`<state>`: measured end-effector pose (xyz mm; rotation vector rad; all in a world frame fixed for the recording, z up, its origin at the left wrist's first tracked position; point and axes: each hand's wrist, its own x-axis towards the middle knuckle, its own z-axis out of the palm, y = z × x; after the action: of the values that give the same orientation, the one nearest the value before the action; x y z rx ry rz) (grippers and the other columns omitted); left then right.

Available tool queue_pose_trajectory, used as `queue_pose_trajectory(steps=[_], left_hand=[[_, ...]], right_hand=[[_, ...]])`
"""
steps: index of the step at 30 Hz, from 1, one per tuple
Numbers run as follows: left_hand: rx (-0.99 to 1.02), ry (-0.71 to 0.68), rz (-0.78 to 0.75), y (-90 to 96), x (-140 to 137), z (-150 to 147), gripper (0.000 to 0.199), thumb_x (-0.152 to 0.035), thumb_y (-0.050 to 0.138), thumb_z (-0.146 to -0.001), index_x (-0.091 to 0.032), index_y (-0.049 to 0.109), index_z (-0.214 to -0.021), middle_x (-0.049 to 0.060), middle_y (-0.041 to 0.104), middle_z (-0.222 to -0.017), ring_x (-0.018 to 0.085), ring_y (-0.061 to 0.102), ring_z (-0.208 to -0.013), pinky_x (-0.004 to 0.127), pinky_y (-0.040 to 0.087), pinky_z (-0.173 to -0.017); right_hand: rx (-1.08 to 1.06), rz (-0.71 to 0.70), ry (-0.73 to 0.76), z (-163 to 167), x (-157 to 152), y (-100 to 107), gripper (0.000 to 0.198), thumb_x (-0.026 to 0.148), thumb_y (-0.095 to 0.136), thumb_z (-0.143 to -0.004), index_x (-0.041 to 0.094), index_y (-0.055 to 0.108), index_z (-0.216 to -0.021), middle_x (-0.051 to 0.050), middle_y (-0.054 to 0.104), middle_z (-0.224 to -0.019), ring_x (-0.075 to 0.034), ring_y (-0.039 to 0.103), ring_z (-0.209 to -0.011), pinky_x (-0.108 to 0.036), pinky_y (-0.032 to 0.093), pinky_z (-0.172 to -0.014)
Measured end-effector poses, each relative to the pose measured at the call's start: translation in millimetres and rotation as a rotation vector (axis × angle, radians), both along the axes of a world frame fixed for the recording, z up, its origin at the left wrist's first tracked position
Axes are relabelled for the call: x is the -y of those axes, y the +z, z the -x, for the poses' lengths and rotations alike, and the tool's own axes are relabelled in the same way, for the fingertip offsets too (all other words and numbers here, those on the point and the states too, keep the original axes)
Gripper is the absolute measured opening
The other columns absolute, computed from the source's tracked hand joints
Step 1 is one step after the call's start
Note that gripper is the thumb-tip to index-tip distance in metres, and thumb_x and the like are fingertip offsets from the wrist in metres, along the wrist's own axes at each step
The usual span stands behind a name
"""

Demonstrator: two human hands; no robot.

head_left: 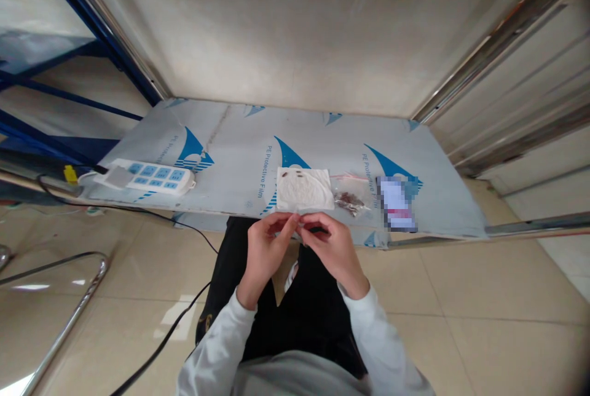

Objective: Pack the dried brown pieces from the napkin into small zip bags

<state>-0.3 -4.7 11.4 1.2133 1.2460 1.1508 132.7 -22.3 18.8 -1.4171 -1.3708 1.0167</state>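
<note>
My left hand and my right hand meet at the fingertips, just off the shelf's front edge and above my lap. Thumb and fingers are pinched on both, around something too small to make out. Straight ahead of them lies a white paper napkin with a few small dark bits along its far edge. Beside the napkin, on its right, a clear zip bag holds a heap of small reddish-brown pieces.
On the left of the film-covered shelf sits a white power strip with a plug in it. A black cable runs down to the floor. A blurred-out phone lies right of the bag. Metal posts frame the shelf.
</note>
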Motion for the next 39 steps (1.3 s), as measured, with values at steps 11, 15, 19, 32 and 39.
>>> queue_pose_trajectory(steps=[11, 15, 19, 32, 39], left_hand=[[-0.519, -0.081, -0.235, 11.5, 11.5, 10.7, 0.014, -0.022, 0.058, -0.084, -0.022, 0.072, -0.082, 0.006, 0.070, -0.076, 0.017, 0.063, -0.065, 0.025, 0.044, -0.063], [-0.662, -0.087, -0.290, 15.3, 13.9, 8.1, 0.017, -0.021, 0.051, -0.089, -0.021, 0.068, -0.091, 0.007, 0.068, -0.083, 0.018, 0.063, -0.070, 0.025, 0.043, -0.063], [-0.693, -0.057, -0.332, 14.0, 14.1, 9.8, 0.015, -0.025, 0.052, -0.090, -0.021, 0.064, -0.098, 0.007, 0.067, -0.088, 0.018, 0.064, -0.075, 0.026, 0.045, -0.068], [-0.688, -0.066, -0.490, 7.8, 17.0, 11.2, 0.009, -0.020, 0.057, -0.087, -0.019, 0.066, -0.088, 0.002, 0.071, -0.078, 0.013, 0.066, -0.069, 0.022, 0.049, -0.065], [-0.679, -0.084, -0.633, 18.2, 18.5, 15.3, 0.005, -0.021, 0.057, -0.085, -0.019, 0.063, -0.086, 0.003, 0.068, -0.079, 0.018, 0.063, -0.080, 0.031, 0.049, -0.077]], right_hand=[[0.382, -0.126, -0.216, 6.4, 8.5, -8.8, 0.012, 0.032, 0.059, -0.086, 0.022, 0.065, -0.085, -0.004, 0.071, -0.076, -0.019, 0.066, -0.065, -0.030, 0.051, -0.063], [0.503, -0.178, -0.080, 8.0, 8.0, -5.1, 0.022, 0.029, 0.054, -0.090, 0.025, 0.063, -0.110, -0.005, 0.072, -0.091, -0.020, 0.068, -0.076, -0.032, 0.051, -0.071], [0.559, -0.196, -0.032, 5.9, 4.6, 3.1, 0.020, 0.028, 0.050, -0.093, 0.024, 0.067, -0.102, -0.005, 0.073, -0.094, -0.021, 0.069, -0.080, -0.031, 0.051, -0.073], [0.474, -0.187, -0.148, -3.7, 5.7, 10.9, 0.010, 0.024, 0.060, -0.086, 0.020, 0.062, -0.077, -0.002, 0.068, -0.074, -0.016, 0.064, -0.065, -0.026, 0.049, -0.062], [0.416, -0.246, -0.077, -5.4, 8.9, 21.9, 0.013, 0.022, 0.056, -0.089, 0.021, 0.069, -0.093, -0.002, 0.072, -0.083, -0.013, 0.066, -0.070, -0.023, 0.050, -0.067]])
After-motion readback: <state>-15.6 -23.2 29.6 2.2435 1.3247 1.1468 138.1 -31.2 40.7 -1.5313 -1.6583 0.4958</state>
